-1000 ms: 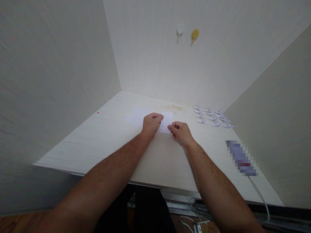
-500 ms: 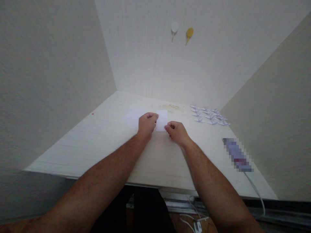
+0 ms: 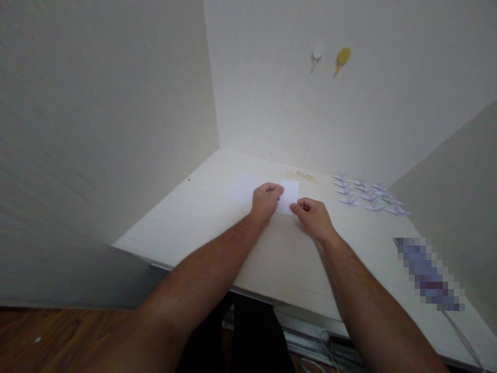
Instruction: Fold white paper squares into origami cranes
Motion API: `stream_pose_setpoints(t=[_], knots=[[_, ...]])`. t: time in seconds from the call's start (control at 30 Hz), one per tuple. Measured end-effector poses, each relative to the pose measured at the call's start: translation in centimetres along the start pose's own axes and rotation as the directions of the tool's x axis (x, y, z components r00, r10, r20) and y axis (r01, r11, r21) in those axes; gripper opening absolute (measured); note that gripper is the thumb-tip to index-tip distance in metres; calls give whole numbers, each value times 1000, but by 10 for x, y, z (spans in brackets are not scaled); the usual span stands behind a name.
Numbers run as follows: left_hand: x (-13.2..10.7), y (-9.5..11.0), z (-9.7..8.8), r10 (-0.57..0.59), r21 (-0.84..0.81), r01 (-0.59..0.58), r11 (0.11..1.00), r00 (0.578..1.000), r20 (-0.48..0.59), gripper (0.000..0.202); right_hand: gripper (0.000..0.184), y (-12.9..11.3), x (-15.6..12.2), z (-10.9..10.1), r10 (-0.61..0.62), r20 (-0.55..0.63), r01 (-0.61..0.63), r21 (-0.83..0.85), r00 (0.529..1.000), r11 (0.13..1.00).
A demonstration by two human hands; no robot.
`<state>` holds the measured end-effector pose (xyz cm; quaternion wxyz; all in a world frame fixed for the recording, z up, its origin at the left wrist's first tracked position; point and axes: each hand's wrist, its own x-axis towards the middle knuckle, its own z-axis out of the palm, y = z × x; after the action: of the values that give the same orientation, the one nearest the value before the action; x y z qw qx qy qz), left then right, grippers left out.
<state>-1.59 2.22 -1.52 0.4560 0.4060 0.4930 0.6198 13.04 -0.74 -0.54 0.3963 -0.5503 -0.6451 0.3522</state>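
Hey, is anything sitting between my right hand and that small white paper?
Nothing visible is. Your right hand is already at the paper's lower right corner, with your left hand at its left edge. The folded paper pieces lie off to the right.

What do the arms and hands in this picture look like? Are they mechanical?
No, they are a person's own. The left hand and right hand are ungloved, with ordinary fingers and thumbs. The left forearm and right forearm are bare: no sleeve, watch or cable shows on them. Any ring would be too small to make out.
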Motion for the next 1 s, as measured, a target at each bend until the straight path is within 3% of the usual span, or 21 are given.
stream_pose_setpoints(t=[0.17, 0.3, 0.57, 0.7, 0.87, 1.0], knots=[[-4, 2, 1, -24, -38, 27, 999, 997, 68, 14, 29, 2, 4, -2, -22, -138, 29, 46, 990, 999], [-2, 2, -1, -60, -87, 76, 993, 984, 166, 11, 26, 5, 5, -5, -18, -149, 23, 27, 989, 999], [0, 3, -4, -86, -33, 99, 994, 957, 278, 34, 24, 5, 5, -9, -30, -88, 33, 38, 996, 999], [0, 3, -6, -112, -49, 139, 989, 926, 361, 34, 24, 8, 4, -10, -65, 41, 64, 19, 997, 998], [3, 7, -13, -31, 196, -41, 980, 937, 348, 22, 22, 9, 3, -13, -57, 195, 75, -84, 979, 994], [5, 9, -13, -5, 208, -55, 976, 960, 280, 15, 24, 6, 3, -13, -43, 162, 60, -100, 986, 993]])
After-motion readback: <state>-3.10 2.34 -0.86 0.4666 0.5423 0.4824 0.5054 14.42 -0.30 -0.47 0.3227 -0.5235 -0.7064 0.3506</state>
